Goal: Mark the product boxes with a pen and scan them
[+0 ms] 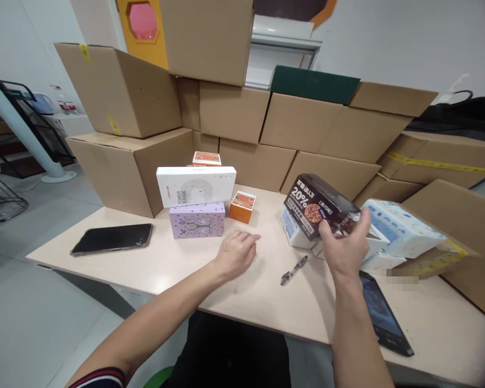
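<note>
My right hand (345,250) grips a dark brown cookie box (307,210) marked "20%" at its near right end, thumb on the front face. The box is tilted above a white and blue box (295,234); whether they touch I cannot tell. My left hand (237,254) is over the table, fingers loosely curled, with nothing seen in it. Beyond it, a white power bank box (198,186) lies across a purple patterned box (198,221). A small orange box (242,207) stands just right of these, and another orange box (207,158) shows behind.
A pen (294,270) lies between my hands. At the left of the table (161,269) is a phone (112,239); a dark tablet-like device (383,318) is under my right forearm. Blue-white packs (404,229) sit at right. Stacked cardboard boxes (242,116) wall the back.
</note>
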`<state>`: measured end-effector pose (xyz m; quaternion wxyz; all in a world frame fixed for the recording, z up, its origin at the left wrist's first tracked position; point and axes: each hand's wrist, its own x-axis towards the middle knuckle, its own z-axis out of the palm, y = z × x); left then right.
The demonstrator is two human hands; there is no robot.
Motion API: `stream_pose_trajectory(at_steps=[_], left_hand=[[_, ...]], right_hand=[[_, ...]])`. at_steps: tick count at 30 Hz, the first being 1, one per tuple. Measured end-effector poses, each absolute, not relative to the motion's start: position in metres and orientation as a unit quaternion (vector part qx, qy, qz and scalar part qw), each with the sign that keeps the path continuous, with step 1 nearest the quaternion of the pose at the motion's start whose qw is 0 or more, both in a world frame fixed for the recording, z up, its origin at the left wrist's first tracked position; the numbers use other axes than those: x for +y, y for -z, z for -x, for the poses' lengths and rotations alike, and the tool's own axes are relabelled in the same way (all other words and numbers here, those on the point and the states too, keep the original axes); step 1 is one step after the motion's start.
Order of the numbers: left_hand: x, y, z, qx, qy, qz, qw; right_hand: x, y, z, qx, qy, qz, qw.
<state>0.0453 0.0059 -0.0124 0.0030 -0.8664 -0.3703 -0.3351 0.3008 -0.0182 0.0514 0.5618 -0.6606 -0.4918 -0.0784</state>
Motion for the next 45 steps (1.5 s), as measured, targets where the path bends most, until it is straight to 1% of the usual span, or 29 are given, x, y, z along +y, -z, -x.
stream_pose_trajectory(at_steps=[3,5,7,9,11,13,15,19,26,33,36,40,45], left_hand=[[0.010,0.007,-0.043,-0.392,0.442,0.806,-0.043],[0.009,0.003,-0.042,-0.392,0.528,0.746,-0.105],[0.008,0.001,-0.041,-0.385,0.582,0.693,-0.180],[0.006,-0.001,-0.040,-0.385,0.584,0.668,-0.254],[0.006,-0.003,-0.040,-0.399,0.570,0.641,-0.324],[0.008,-0.004,-0.041,-0.425,0.559,0.608,-0.371],[0.011,-0.004,-0.041,-0.436,0.564,0.579,-0.397],[0.016,-0.003,-0.039,-0.390,0.598,0.556,-0.427],[0.014,-0.009,-0.037,-0.401,0.635,0.547,-0.370],[0.013,-0.008,-0.039,-0.400,0.623,0.561,-0.370],[0.013,-0.007,-0.038,-0.402,0.619,0.563,-0.371],[0.016,-0.006,-0.038,-0.412,0.613,0.558,-0.377],[0.024,0.000,-0.038,-0.425,0.583,0.562,-0.406]], right_hand=[[-0.033,-0.040,-0.297,-0.484,-0.061,0.612,0.622],[-0.037,-0.031,-0.293,-0.523,-0.183,0.562,0.615],[-0.036,-0.019,-0.288,-0.553,-0.281,0.529,0.579],[-0.034,-0.008,-0.285,-0.576,-0.329,0.518,0.540],[-0.032,0.001,-0.283,-0.596,-0.353,0.510,0.510],[-0.032,0.006,-0.284,-0.608,-0.369,0.498,0.495],[-0.033,0.007,-0.285,-0.616,-0.377,0.485,0.494],[-0.035,0.006,-0.284,-0.632,-0.360,0.473,0.497],[-0.038,0.014,-0.278,-0.658,-0.275,0.491,0.500],[-0.041,0.008,-0.275,-0.685,-0.182,0.544,0.450],[-0.043,0.003,-0.275,-0.691,-0.170,0.556,0.429],[-0.046,-0.002,-0.278,-0.714,-0.156,0.572,0.374],[-0.047,-0.002,-0.284,-0.747,-0.171,0.546,0.340]])
